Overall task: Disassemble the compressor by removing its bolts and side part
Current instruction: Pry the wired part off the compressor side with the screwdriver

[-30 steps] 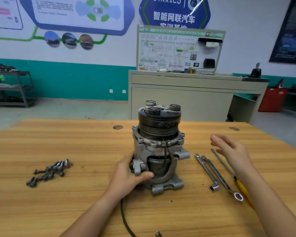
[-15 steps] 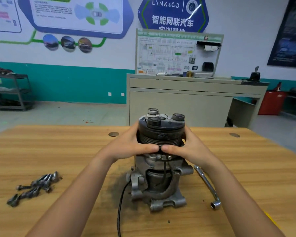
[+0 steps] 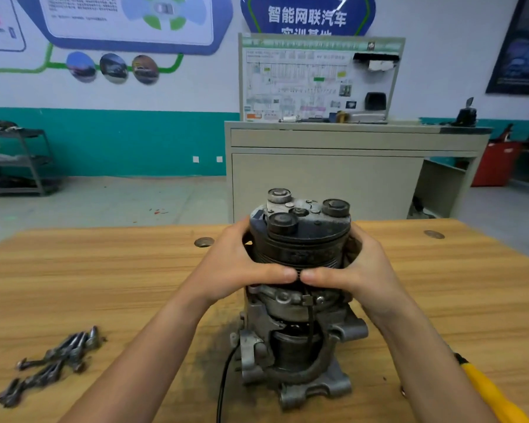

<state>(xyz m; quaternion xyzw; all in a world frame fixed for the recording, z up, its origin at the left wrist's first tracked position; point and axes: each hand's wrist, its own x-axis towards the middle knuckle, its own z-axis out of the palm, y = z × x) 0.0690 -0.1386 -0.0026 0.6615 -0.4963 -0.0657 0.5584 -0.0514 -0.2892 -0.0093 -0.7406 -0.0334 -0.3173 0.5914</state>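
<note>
Your left hand (image 3: pixel 235 270) and right hand (image 3: pixel 358 270) wrap their fingers round the compressor (image 3: pixel 300 294) standing mid-frame on the counter (image 3: pixel 135 285); yank unevenly and it could topple.

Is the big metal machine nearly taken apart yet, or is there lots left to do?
Partly. Done: a pile of bolts lies loose on the table. In hand: the left hand and right hand both grip the black round top part. Left: that part sits on the rest of the compressor, not yet lifted away. Hidden bolts cannot be ruled out.
</note>
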